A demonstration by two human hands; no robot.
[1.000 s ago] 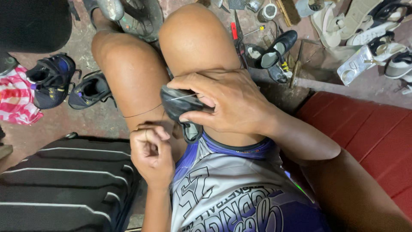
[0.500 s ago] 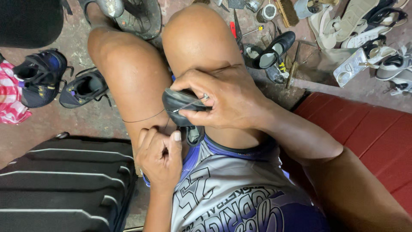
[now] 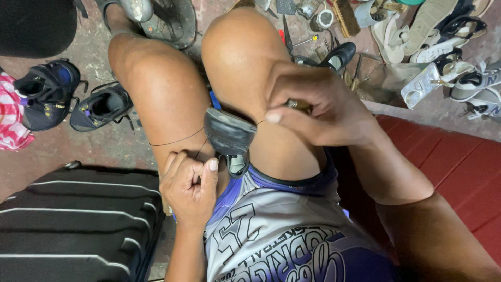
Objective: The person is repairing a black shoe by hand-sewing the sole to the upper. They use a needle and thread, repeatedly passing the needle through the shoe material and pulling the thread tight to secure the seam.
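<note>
Workshop floor (image 3: 120,149), bare reddish-grey concrete, stained. At left, a pair of dark sports shoes (image 3: 68,99) lies beside a pink patterned cloth (image 3: 13,122); a black ribbed suitcase (image 3: 73,224) rests in the lower left corner. Along the top right: a black dress shoe (image 3: 339,55), hand tools (image 3: 305,39), a brush (image 3: 347,15) and a heap of pale sandals and sneakers (image 3: 443,47).

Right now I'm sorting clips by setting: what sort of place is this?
Probably a shoe repair spot: loose shoes and hand tools cover the floor, and a dark shoe sits between the person's knees.
</note>
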